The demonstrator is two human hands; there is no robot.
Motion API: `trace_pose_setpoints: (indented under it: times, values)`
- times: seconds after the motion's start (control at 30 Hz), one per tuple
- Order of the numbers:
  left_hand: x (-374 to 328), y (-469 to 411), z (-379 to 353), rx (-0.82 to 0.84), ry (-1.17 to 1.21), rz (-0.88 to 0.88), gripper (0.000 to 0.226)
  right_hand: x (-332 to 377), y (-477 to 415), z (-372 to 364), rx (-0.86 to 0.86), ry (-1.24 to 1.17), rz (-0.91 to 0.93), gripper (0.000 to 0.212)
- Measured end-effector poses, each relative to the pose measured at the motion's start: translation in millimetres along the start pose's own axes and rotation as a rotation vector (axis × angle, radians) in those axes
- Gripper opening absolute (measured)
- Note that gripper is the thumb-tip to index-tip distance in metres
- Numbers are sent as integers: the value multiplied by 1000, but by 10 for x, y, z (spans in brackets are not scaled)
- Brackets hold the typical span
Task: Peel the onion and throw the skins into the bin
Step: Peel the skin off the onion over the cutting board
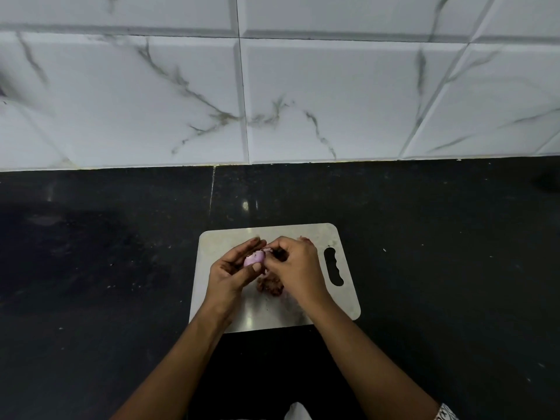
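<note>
A small pink-purple onion (254, 259) is cupped in my left hand (230, 272) above a pale cutting board (272, 313). My right hand (295, 269) pinches at the onion's top end, its fingertips closed on a dark bit of skin there. A heap of brown-red onion skins (270, 285) lies on the board just under my hands, and another scrap (304, 238) shows behind my right hand. No bin is in view.
The board lies on a black stone counter (91, 268), with its handle slot (333, 266) at the right. A white marble-patterned tiled wall (272, 86) rises behind the counter. A white scrap (297, 410) shows at the bottom edge.
</note>
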State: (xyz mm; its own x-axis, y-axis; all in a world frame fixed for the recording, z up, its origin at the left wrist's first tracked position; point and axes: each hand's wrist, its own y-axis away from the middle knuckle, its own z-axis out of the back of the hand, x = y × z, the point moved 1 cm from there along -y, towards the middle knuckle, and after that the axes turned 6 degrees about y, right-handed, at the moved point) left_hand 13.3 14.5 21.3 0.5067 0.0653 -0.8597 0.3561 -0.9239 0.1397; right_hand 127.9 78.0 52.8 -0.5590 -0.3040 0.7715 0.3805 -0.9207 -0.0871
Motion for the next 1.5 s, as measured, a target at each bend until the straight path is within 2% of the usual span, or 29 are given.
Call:
trace_pose_setpoints:
  times: [0.17, 0.3, 0.43, 0.5, 0.57, 0.7, 0.9, 1.07, 1.2, 1.33, 1.5]
  values:
    - [-14, -4, -68, 0, 10, 21, 38, 46, -15, -1, -84, 14, 12, 8]
    - [-29, 25, -157, -154, -14, 21, 37, 111, -4, 9, -165, 35, 85, 12]
    - [-66, 24, -162, -193, -16, 35, 24, 148, 14, 53, -48, 35, 14, 22]
    - [-67, 27, -165, -207, -12, 42, 25, 148, 9, 67, 45, 63, -30, 32]
    - [-55, 36, -187, -222, -13, 52, 28, 146, -1, 55, 88, 102, -32, 34]
    - [-82, 38, -238, -183, -54, 35, 25, 93, -34, 32, -21, 27, -32, 24]
    - [-147, 35, -207, -103, -133, 55, 34, 44, -70, 84, -26, 17, -15, 14]
    - [-123, 12, -120, -120, -186, 144, 31, -9, -139, 141, 97, -11, 0, 17]
    - [-119, -21, -113, -83, -303, 155, 38, -66, -154, 87, 172, 87, 99, 26]
    - [-142, -4, -254, -113, -382, 120, 45, -95, -150, 77, 121, 104, 159, 23]
    - [-165, 26, -374, -87, -285, 225, 52, -87, -139, 34, 13, 128, 171, 18]
